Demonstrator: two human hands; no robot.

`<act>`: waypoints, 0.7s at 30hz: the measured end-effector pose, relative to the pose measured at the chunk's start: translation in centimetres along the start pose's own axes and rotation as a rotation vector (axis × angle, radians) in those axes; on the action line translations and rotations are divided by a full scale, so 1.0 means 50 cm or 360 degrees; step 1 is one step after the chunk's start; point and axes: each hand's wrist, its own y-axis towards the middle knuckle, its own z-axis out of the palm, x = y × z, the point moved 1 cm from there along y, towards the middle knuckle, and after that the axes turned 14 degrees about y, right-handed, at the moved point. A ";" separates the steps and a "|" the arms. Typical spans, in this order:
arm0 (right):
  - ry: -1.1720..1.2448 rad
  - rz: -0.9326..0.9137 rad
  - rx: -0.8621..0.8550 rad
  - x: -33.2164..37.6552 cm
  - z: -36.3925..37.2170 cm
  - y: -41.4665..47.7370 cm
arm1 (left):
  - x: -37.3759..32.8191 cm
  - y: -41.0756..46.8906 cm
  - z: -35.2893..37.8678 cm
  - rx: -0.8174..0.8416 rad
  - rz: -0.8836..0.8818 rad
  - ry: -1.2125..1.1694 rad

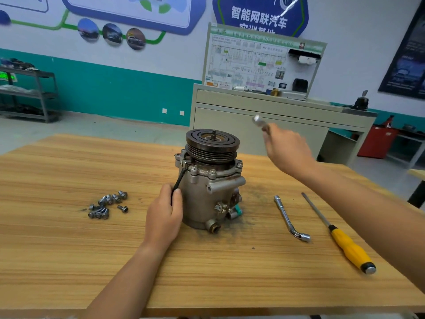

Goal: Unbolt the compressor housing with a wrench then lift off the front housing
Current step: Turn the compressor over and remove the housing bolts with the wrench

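Observation:
A grey metal compressor (207, 194) stands upright mid-table, its dark grooved pulley (212, 143) on top. Bolts still sit around the upper flange of the front housing (212, 173). My left hand (164, 214) rests against the compressor's left side and holds the black cable (180, 178) that runs up to the flange. My right hand (286, 149) is raised above and right of the pulley, gripping a silver wrench (258, 122) whose head points up and left; it is blurred.
Several loose bolts (107, 203) lie left of the compressor. An L-shaped socket wrench (289, 218) and a yellow-handled screwdriver (345, 242) lie to the right. Dark grime marks the wooden table (69, 249) around the compressor. A grey cabinet (264, 116) stands behind.

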 end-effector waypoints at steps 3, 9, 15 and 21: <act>0.0093 0.0118 -0.0001 0.026 -0.036 -0.049 | -0.001 -0.001 0.000 -0.0013 -0.0008 -0.0002; -0.0414 0.0181 0.0622 0.094 -0.040 -0.086 | 0.000 -0.001 0.000 -0.0007 -0.0025 -0.0034; -0.0676 -0.0031 0.0818 0.105 -0.028 -0.063 | 0.001 -0.003 -0.001 -0.0013 -0.0015 -0.0032; -0.0939 -0.0320 0.1010 0.094 -0.037 -0.040 | 0.004 -0.004 -0.001 -0.0005 -0.0014 -0.0055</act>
